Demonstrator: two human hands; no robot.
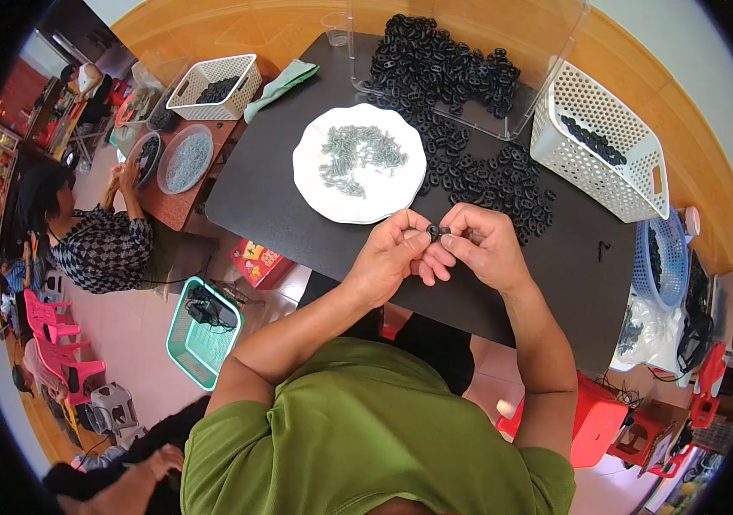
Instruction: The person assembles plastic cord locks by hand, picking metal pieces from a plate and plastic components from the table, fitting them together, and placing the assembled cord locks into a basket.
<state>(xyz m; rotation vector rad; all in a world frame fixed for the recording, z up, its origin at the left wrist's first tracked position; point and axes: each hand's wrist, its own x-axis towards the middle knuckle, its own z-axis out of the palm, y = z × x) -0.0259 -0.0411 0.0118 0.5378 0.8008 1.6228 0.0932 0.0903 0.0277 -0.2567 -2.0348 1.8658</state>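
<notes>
Above the front part of the dark table, my left hand [390,259] and my right hand [488,247] meet fingertip to fingertip. Pinched between them is a small black plastic part with a round hole [435,232]; the fingertips cover some of it, and I cannot tell whether it is one piece or two. Just beyond my hands stands a white scalloped plate [311,184] with many small silvery pieces [362,154] on it. A large heap of black ring-shaped plastic parts [444,77] spreads over the far right of the table, under and around a clear plastic box [504,129].
A white perforated basket [620,184] holds black parts at the right edge. One loose black piece [603,250] lies near it. A green cloth [285,88] lies at the far left corner. Another person [100,245] works at a reddish table [165,204] to the left.
</notes>
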